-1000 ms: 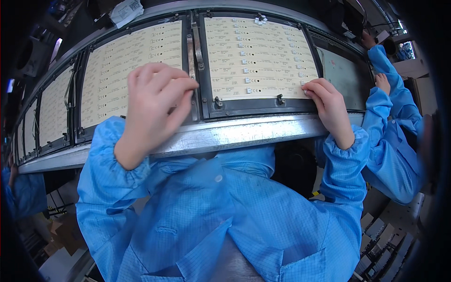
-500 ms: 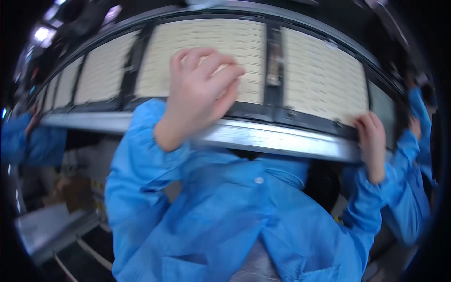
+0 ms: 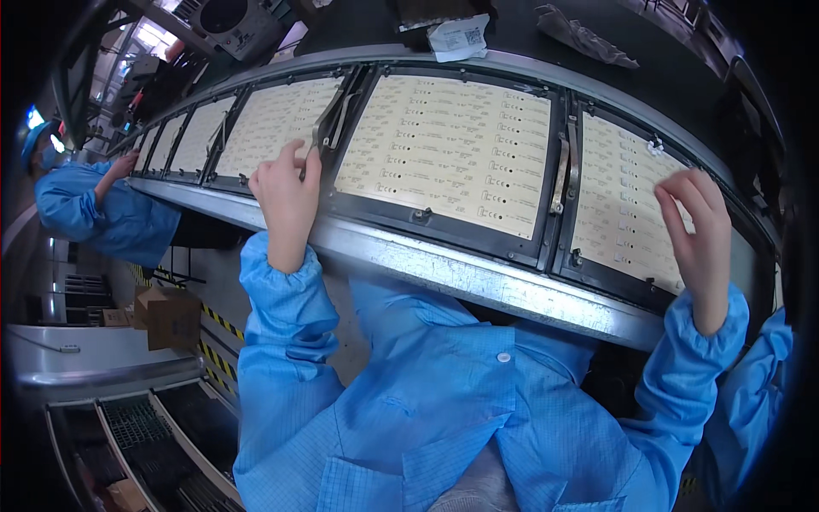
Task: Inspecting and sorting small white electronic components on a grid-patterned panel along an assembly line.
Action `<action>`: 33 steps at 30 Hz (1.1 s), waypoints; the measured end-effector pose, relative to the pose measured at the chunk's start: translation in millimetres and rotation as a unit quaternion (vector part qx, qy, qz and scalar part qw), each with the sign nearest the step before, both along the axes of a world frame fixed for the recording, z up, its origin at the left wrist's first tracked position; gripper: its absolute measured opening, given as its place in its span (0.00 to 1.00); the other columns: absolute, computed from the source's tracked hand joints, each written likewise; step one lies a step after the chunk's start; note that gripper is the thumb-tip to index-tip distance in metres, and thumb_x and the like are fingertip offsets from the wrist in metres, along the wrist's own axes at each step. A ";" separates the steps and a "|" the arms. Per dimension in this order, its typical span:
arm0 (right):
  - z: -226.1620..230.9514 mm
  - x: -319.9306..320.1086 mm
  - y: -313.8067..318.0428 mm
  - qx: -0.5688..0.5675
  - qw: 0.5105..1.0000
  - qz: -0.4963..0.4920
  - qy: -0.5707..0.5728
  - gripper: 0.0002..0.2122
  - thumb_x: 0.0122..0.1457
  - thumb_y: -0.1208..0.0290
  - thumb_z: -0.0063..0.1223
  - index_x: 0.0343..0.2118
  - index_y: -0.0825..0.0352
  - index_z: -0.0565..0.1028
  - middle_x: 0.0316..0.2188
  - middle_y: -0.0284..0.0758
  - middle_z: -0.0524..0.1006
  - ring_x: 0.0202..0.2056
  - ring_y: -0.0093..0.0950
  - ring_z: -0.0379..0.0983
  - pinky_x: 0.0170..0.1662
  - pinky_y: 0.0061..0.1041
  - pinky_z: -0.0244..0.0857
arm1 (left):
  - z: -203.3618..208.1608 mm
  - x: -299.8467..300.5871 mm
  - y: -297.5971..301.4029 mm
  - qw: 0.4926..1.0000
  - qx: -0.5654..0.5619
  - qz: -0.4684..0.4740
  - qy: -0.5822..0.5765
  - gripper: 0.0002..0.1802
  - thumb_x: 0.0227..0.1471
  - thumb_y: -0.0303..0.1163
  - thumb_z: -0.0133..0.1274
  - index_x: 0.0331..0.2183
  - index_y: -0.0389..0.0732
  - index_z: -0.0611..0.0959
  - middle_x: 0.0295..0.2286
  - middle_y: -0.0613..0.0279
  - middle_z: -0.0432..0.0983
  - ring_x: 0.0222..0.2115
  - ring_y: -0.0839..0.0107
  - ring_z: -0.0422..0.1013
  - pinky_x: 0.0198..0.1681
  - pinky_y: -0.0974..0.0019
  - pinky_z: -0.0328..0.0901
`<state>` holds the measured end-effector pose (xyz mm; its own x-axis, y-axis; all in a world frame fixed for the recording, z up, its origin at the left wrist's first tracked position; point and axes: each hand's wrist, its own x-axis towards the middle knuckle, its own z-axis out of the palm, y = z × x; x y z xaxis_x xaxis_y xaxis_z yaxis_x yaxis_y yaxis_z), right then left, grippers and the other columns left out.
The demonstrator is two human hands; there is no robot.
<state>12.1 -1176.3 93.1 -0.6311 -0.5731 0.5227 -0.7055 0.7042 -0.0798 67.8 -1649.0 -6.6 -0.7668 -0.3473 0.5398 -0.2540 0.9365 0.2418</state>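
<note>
My left hand (image 3: 288,192) is raised over the gap between two framed sheets, its fingers curled together. Its fingertips meet the lower end of a bent metal strip (image 3: 322,128); a dark bit shows between them, too small to name. Over the right cream label sheet (image 3: 601,213), my right hand (image 3: 704,222) has thumb and forefinger tips pinched together; anything between them is too small to see. The middle label sheet (image 3: 444,154), cream with rows of small black print, lies flat in its black frame (image 3: 384,209). A small crumpled white bit (image 3: 654,147) rests on the right sheet's far edge.
Several framed sheets run leftward along a silver metal rail (image 3: 409,264). A white labelled packet (image 3: 458,38) and crumpled wrapping (image 3: 584,38) lie beyond. A co-worker in blue (image 3: 102,205) stands at far left; another blue sleeve (image 3: 755,384) is at right. A cardboard box (image 3: 171,317) sits lower left.
My left hand has moved left and down, off the middle sheet. My right hand has risen from the frame's near edge to over the right sheet. The view has shifted and sharpened.
</note>
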 end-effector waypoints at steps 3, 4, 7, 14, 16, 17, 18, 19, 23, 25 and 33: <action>4.8 -13.1 -23.0 -0.026 0.999 0.034 0.027 0.04 0.56 0.80 0.58 0.32 0.73 0.75 0.31 0.39 0.74 0.35 0.35 0.72 0.40 0.29 0.66 | 0.9 -0.9 5.2 0.996 0.066 -0.025 0.045 0.15 0.56 0.38 0.53 0.39 0.39 0.85 0.27 0.54 0.82 0.34 0.54 0.72 0.45 0.56 0.61; 1.8 -15.4 -22.4 -0.022 0.999 0.029 0.011 0.03 0.55 0.80 0.58 0.31 0.72 0.75 0.29 0.39 0.74 0.34 0.36 0.72 0.39 0.29 0.65 | -1.1 -1.4 6.4 0.992 0.102 -0.041 0.062 0.14 0.57 0.37 0.53 0.38 0.38 0.85 0.26 0.52 0.81 0.34 0.54 0.72 0.43 0.57 0.63; -3.7 -19.6 -18.1 -0.004 1.000 0.017 -0.011 0.02 0.55 0.80 0.57 0.30 0.71 0.75 0.29 0.39 0.74 0.33 0.36 0.71 0.38 0.30 0.64 | 2.5 1.3 9.4 0.988 0.119 -0.062 0.081 0.14 0.58 0.35 0.50 0.35 0.36 0.86 0.27 0.48 0.80 0.35 0.53 0.73 0.38 0.58 0.65; 1.6 -23.2 -34.5 -0.006 1.000 0.007 0.016 0.02 0.55 0.80 0.57 0.30 0.71 0.75 0.28 0.38 0.74 0.33 0.35 0.70 0.37 0.30 0.63 | -9.2 7.0 -6.5 0.949 0.285 -0.109 0.075 0.14 0.61 0.31 0.47 0.34 0.33 0.84 0.27 0.56 0.78 0.32 0.66 0.71 0.41 0.67 0.64; 3.7 -22.5 -49.8 -0.001 1.000 0.002 0.005 0.03 0.55 0.80 0.58 0.30 0.71 0.75 0.28 0.38 0.74 0.33 0.35 0.70 0.36 0.30 0.63 | -9.6 5.7 -9.1 0.941 0.306 -0.130 0.055 0.14 0.61 0.30 0.47 0.33 0.33 0.84 0.23 0.59 0.75 0.30 0.69 0.69 0.47 0.64 0.62; 4.9 -22.4 -58.7 -0.003 1.000 0.000 0.005 0.03 0.55 0.80 0.58 0.30 0.71 0.75 0.28 0.38 0.74 0.33 0.35 0.70 0.36 0.30 0.63 | -8.6 4.9 -12.6 0.940 0.307 -0.143 0.040 0.13 0.61 0.30 0.47 0.33 0.34 0.85 0.21 0.61 0.74 0.30 0.70 0.69 0.52 0.61 0.61; 7.2 -21.1 -69.9 -0.010 1.000 0.004 0.012 0.03 0.54 0.81 0.58 0.30 0.71 0.75 0.27 0.39 0.74 0.32 0.35 0.70 0.36 0.30 0.62 | -1.6 7.9 -14.2 0.943 0.284 -0.173 0.027 0.14 0.61 0.30 0.47 0.32 0.36 0.85 0.21 0.61 0.75 0.31 0.69 0.70 0.60 0.53 0.55; 8.3 -20.6 -80.5 -0.017 1.000 0.007 0.019 0.03 0.54 0.81 0.58 0.30 0.71 0.75 0.27 0.39 0.74 0.32 0.35 0.70 0.36 0.30 0.62 | 6.9 10.9 -11.2 0.950 0.248 -0.187 0.023 0.13 0.60 0.31 0.48 0.33 0.36 0.85 0.23 0.58 0.78 0.30 0.63 0.72 0.64 0.47 0.50; -1.3 -22.6 -106.1 -0.032 0.999 -0.019 0.017 0.03 0.54 0.81 0.58 0.29 0.72 0.75 0.26 0.39 0.74 0.31 0.35 0.70 0.35 0.31 0.62 | 51.3 -14.1 -18.3 0.968 0.004 -0.217 -0.126 0.14 0.55 0.35 0.53 0.42 0.40 0.82 0.25 0.50 0.79 0.26 0.50 0.74 0.43 0.48 0.67; -2.7 -23.1 -111.4 -0.077 0.997 -0.012 0.015 0.02 0.53 0.80 0.58 0.29 0.70 0.76 0.25 0.38 0.74 0.29 0.37 0.69 0.34 0.33 0.61 | 68.7 -63.7 -19.9 0.965 -0.166 -0.170 -0.108 0.18 0.55 0.41 0.54 0.45 0.42 0.80 0.20 0.49 0.77 0.24 0.47 0.75 0.28 0.46 0.69; -31.9 -45.2 -98.8 -0.110 0.993 -0.026 -0.020 0.03 0.56 0.78 0.58 0.31 0.71 0.78 0.25 0.39 0.76 0.28 0.35 0.72 0.33 0.30 0.65 | 70.7 -356.2 -41.3 0.931 -0.154 -0.201 -0.264 0.23 0.62 0.43 0.42 0.47 0.39 0.82 0.44 0.44 0.79 0.46 0.49 0.75 0.49 0.55 0.67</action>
<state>-33.1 -1275.1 61.2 -0.6795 -0.4129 0.6064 -0.6616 0.7021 -0.2633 -288.4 -1690.3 64.1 -0.9880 0.1340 0.0774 0.1249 0.9858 -0.1120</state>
